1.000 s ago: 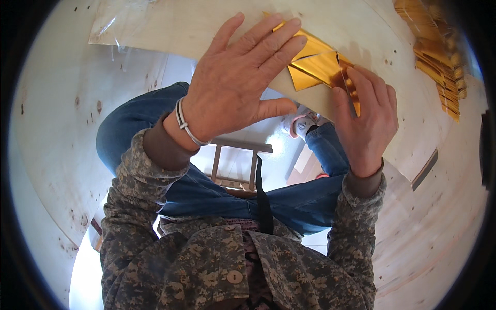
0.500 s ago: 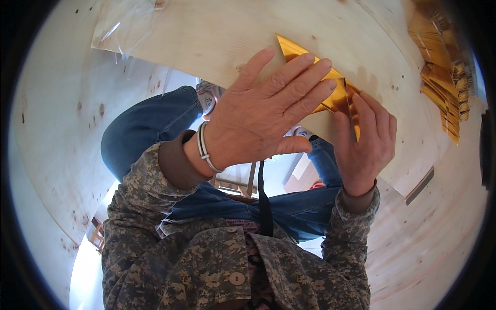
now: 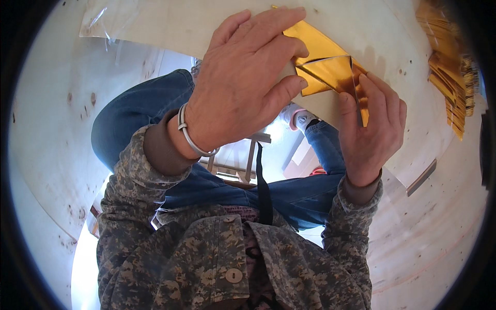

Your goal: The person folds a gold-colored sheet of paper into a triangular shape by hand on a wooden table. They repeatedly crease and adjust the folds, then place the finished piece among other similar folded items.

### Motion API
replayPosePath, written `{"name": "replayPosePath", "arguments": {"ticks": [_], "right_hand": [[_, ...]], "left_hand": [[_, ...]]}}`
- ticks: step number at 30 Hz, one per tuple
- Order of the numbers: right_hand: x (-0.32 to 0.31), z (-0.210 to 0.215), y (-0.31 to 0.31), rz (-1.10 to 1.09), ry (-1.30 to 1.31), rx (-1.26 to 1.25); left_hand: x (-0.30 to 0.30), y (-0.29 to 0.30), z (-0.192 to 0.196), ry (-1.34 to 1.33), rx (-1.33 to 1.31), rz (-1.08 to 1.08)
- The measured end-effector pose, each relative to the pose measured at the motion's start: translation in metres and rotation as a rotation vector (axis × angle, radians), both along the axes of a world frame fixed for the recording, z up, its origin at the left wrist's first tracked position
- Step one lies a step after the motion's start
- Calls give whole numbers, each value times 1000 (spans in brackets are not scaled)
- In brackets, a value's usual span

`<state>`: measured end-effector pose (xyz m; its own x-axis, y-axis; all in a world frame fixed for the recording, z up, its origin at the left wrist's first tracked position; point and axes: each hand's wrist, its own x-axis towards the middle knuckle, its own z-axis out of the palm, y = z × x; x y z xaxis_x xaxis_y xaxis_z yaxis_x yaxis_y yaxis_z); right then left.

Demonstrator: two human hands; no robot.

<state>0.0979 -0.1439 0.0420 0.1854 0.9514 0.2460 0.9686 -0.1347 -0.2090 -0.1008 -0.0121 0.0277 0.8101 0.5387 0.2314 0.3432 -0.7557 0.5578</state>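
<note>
A shiny gold sheet of paper lies folded into a pointed shape on the pale wooden table in front of me. My left hand presses flat on its left part, fingers spread across the fold. My right hand pinches the sheet's right edge and lifts a flap of it upright. A silver bracelet circles my left wrist. Part of the sheet is hidden under my left fingers.
A stack of gold folded pieces sits at the table's right side. A clear plastic bag lies at the far left of the table. Below the table edge are my blue-jeaned legs and a wooden stool frame.
My left hand has slid up and to the right over the gold sheet. My right hand has raised the sheet's right flap higher along the fold.
</note>
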Motion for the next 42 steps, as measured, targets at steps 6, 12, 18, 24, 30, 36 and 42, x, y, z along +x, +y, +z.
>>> {"name": "replayPosePath", "arguments": {"ticks": [6,12,18,24,30,36,42], "right_hand": [[-2,-3,0,-7,6,39],[-3,0,2,-31,11,37],[-4,0,1,-42,6,38],[-2,-4,-2,-38,-14,46],[-3,-8,-5,-39,-29,53],[-3,-7,-7,-26,-11,28],[-3,-4,-9,-23,-5,1]], "left_hand": [[6,2,-4,-25,75,29],[12,-1,-1,37,152,70],[21,-14,-1,116,301,-95],[26,-20,-8,185,214,-142],[28,-19,-6,167,227,-179],[34,-20,-9,185,239,-150],[39,-20,-5,249,215,-123]]}}
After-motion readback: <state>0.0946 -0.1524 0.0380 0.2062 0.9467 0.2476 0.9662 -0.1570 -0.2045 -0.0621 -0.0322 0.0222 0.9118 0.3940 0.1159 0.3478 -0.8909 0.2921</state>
